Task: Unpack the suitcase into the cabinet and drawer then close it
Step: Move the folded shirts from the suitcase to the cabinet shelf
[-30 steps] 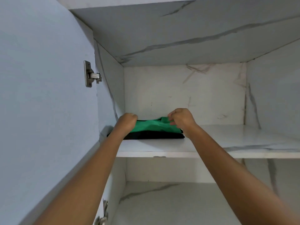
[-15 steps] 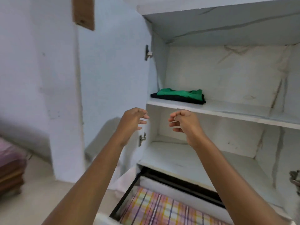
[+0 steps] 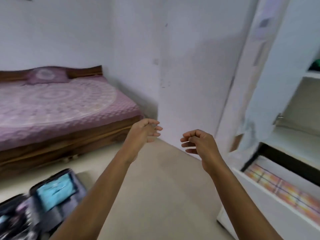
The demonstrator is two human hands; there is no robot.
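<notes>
Mid-task: my left hand (image 3: 144, 131) and right hand (image 3: 197, 143) are both empty, fingers loosely curled. A green garment (image 3: 315, 65) sits on the cabinet shelf (image 3: 311, 74); checked cloth (image 3: 277, 186) lies in the open drawer (image 3: 259, 191). The suitcase (image 3: 39, 201) lies open on the floor (image 3: 155, 187), seemingly with items inside, though blurred. Left: more trips, then closing up.

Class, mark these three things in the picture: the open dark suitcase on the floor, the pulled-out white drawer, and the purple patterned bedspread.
Open dark suitcase (image 3: 52, 193), head view, light-blue panel.
Pulled-out white drawer (image 3: 256, 200), head view, front wall.
Purple patterned bedspread (image 3: 57, 104), head view, middle.
</notes>
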